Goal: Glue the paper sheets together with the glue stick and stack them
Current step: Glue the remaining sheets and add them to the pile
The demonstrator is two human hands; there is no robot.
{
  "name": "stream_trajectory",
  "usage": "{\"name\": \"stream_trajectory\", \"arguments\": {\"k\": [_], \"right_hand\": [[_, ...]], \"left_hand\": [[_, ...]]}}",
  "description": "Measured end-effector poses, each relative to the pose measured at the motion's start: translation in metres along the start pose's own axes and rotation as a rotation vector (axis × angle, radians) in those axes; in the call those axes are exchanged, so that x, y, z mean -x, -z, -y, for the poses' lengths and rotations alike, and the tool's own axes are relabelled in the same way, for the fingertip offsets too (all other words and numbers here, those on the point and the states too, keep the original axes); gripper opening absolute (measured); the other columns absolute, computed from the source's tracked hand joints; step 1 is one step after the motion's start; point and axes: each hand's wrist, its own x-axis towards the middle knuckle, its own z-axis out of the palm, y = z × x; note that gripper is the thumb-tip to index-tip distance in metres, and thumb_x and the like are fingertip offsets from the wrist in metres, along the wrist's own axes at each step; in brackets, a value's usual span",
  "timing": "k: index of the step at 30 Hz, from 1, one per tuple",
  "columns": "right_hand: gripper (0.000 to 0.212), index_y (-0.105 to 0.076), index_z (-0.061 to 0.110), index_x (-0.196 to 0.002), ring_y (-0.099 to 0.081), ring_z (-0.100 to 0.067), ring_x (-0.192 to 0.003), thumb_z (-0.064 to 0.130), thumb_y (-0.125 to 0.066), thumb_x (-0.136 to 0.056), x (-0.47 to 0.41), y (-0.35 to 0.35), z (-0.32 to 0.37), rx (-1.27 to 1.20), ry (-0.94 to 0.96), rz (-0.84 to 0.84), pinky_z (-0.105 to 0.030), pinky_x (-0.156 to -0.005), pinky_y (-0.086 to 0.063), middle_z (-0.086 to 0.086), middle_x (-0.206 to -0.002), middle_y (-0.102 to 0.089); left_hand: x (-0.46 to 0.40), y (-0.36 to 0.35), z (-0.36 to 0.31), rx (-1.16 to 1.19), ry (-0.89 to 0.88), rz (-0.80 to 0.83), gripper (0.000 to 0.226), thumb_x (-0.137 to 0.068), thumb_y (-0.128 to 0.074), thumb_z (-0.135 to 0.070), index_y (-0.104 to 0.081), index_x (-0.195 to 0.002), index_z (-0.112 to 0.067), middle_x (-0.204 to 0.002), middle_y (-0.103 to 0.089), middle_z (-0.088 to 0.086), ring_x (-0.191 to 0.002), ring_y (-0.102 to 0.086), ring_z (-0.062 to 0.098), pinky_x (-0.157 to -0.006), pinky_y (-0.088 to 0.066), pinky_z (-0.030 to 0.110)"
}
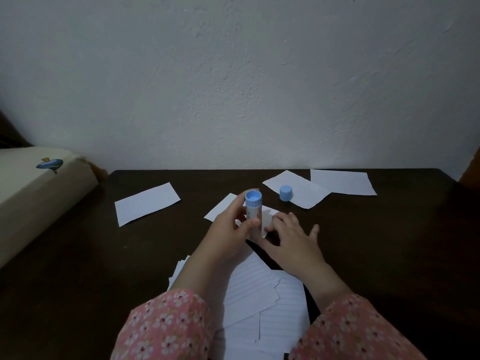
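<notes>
left hand (231, 224) grips glue stick (253, 207) | right hand (291, 237) flat, pressing sheet (266, 216) | i fear the sheet creasing under glue | cap (285, 193) off, stick drying

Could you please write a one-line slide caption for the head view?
Left hand holds an uncapped glue stick upright on a paper sheet steadied by the right hand.

Left hand (231, 219) in curled grip, right hand (291, 237) flat with fingers spread.
</notes>
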Motion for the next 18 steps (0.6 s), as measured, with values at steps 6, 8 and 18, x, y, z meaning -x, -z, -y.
{"name": "stream_trajectory", "arguments": {"k": [6, 8, 18], "right_hand": [[0.032, -0.049, 0.036, -0.121, -0.002, -0.015, -0.148, 0.051, -0.047, -0.094, -0.001, -0.001, -0.002, -0.007, -0.002, -0.009, -0.066, -0.110, 0.006, 0.013, -0.151, -0.024], [0.031, -0.050, 0.035, -0.120, -0.003, -0.014, -0.148, 0.051, -0.047, -0.093, -0.002, -0.001, -0.002, -0.018, -0.004, -0.010, -0.066, -0.110, 0.005, 0.013, -0.149, -0.026], [0.033, -0.050, 0.034, -0.120, -0.003, -0.014, -0.148, 0.052, -0.045, -0.093, -0.002, -0.003, -0.003, -0.013, 0.000, -0.021, -0.066, -0.110, 0.005, 0.014, -0.149, -0.026]], "left_hand": [[-0.007, 0.009, 0.004, -0.044, -0.016, -0.005, 0.065, -0.095, -0.053, -0.019, -0.022, -0.133, -0.062, -0.122, -0.050, -0.006, -0.097, -0.051, 0.002, -0.073, -0.043, 0.017], [-0.009, 0.015, 0.008, -0.044, -0.006, -0.038, 0.066, -0.095, -0.053, -0.018, -0.020, -0.133, -0.061, -0.128, -0.050, -0.004, -0.103, -0.049, 0.002, -0.081, -0.044, 0.022], [-0.014, 0.032, 0.024, 0.024, 0.090, -0.191, 0.066, -0.096, -0.051, -0.015, -0.020, -0.147, -0.044, -0.144, -0.043, 0.001, -0.129, -0.041, 0.015, -0.102, -0.039, 0.037]]}}
